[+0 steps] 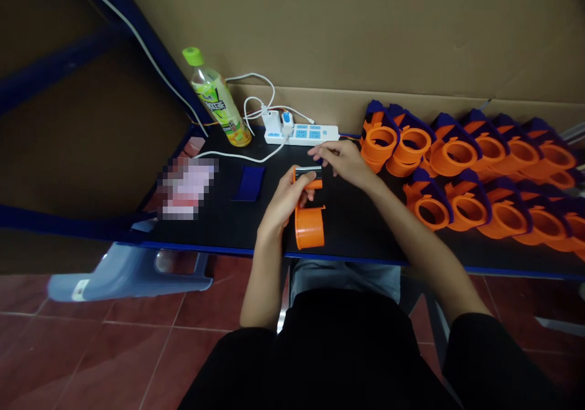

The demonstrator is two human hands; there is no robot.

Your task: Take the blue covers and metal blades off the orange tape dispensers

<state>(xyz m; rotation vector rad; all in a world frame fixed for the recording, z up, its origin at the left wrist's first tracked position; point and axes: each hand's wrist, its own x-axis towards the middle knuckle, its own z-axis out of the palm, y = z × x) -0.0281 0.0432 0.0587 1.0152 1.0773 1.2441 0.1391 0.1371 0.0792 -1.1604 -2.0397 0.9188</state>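
Note:
My left hand (286, 200) is wrapped round an orange plastic part (314, 184), its thumb lying across a dark strip with a pale toothed edge. Just below the fingers is an orange ring-shaped holder (309, 228); the hand hides whether the two are one piece. My right hand (340, 159) hovers to the upper right of the part, fingers curled together, with something small and dark near the fingertips that I cannot make out. Left of my left hand, a flat dark-blue plastic piece (249, 183) lies on the black tabletop (361, 227).
Rows of orange-and-blue ring holders (470, 206) fill the right side. At the back are a white power strip (315, 133) with cables and a green-capped drink bottle (222, 108). A blurred pink-white item (187, 187) lies at left. A grey-blue stool (123, 276) stands below.

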